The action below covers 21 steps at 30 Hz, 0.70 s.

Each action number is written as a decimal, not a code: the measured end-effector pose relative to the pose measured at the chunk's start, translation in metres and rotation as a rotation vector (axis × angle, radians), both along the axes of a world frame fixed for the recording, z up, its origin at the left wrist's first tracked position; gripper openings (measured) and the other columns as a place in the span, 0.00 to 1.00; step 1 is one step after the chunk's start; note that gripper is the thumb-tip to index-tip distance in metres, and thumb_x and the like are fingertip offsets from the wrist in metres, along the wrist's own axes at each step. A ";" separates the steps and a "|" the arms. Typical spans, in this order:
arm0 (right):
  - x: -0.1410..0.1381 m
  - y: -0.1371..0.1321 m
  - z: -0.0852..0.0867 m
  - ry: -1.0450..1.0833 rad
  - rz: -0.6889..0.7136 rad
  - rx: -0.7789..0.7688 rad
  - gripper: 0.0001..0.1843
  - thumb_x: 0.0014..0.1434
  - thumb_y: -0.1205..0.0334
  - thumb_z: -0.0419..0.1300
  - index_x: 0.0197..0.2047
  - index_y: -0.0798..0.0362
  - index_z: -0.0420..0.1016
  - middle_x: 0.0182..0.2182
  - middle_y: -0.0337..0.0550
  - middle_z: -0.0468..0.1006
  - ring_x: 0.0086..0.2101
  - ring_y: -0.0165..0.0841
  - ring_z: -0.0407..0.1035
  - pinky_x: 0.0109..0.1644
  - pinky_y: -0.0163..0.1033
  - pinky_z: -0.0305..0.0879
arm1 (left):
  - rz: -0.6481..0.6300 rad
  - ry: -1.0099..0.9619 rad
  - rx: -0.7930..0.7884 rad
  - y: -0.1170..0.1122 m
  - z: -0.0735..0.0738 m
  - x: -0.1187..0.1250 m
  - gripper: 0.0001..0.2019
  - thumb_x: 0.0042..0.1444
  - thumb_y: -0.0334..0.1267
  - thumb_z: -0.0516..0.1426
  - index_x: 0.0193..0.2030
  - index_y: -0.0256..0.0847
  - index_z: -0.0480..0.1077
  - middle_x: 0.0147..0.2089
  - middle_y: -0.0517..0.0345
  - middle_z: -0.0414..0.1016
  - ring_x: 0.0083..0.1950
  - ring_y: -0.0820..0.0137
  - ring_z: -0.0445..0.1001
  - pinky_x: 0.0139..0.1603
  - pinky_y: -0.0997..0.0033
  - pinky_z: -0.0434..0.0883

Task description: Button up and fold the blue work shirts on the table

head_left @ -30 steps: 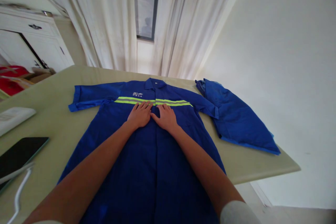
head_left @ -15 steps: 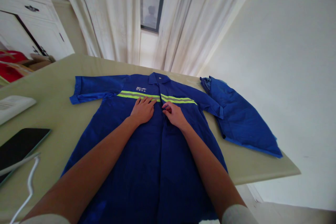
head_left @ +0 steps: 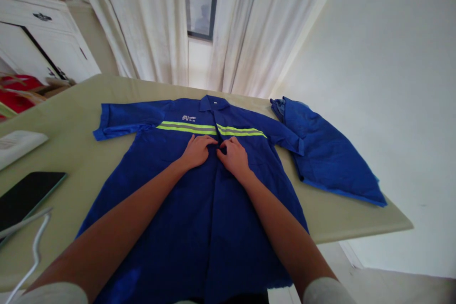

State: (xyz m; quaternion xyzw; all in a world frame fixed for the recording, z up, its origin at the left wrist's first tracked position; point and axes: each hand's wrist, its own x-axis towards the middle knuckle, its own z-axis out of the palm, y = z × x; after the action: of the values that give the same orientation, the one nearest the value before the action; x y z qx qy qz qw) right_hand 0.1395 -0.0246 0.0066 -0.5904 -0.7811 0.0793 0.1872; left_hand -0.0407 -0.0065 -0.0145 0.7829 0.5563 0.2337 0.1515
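Note:
A blue short-sleeved work shirt (head_left: 178, 228) lies spread front up, collar at the far end, with a yellow-green reflective stripe across its chest. Both hands are at the front placket just below the stripe. My left hand (head_left: 198, 150) rests on the left panel, its fingertips pinching the placket edge. Close beside it, my right hand (head_left: 234, 154) has its thumb and forefinger closed on the other side of the placket. Any button between the fingertips is too small to make out.
Folded blue garments (head_left: 327, 156) lie at the table's right, touching the shirt's sleeve. On the left are a black-screened phone (head_left: 30, 194), a white cable (head_left: 36, 247) and a white device (head_left: 21, 147). Curtains (head_left: 153, 23) hang behind the table (head_left: 81, 161); a wall rises at right.
My left hand has slid right and slightly down from the stripe to the placket, its fingers now pinching the edge. My right hand has shifted little; the fingertips of both hands are now close together.

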 end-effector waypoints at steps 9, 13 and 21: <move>-0.010 -0.001 0.008 -0.219 0.078 0.123 0.11 0.71 0.64 0.55 0.49 0.50 0.79 0.53 0.55 0.74 0.51 0.43 0.69 0.43 0.41 0.73 | 0.097 0.043 0.024 -0.019 -0.001 0.014 0.29 0.60 0.25 0.47 0.64 0.47 0.74 0.68 0.51 0.76 0.73 0.59 0.68 0.80 0.35 0.47; -0.008 0.001 0.004 -0.196 0.065 0.182 0.11 0.72 0.63 0.55 0.50 0.49 0.78 0.51 0.52 0.76 0.50 0.42 0.70 0.43 0.40 0.71 | 0.063 0.066 0.058 -0.019 0.000 0.011 0.28 0.62 0.26 0.47 0.65 0.45 0.74 0.68 0.49 0.75 0.72 0.58 0.69 0.80 0.36 0.48; 0.001 0.005 -0.002 -0.007 0.087 0.104 0.10 0.72 0.60 0.57 0.46 0.49 0.81 0.47 0.48 0.78 0.45 0.38 0.73 0.47 0.39 0.69 | 0.000 -0.030 0.086 -0.015 -0.005 0.009 0.27 0.64 0.28 0.47 0.66 0.47 0.74 0.67 0.53 0.77 0.71 0.63 0.71 0.79 0.47 0.55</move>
State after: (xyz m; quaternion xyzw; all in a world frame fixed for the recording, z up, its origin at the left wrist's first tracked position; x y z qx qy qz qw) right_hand 0.1407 -0.0199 0.0044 -0.5457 -0.8096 0.0446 0.2115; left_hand -0.0315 -0.0213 -0.0195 0.7849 0.5435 0.2694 0.1260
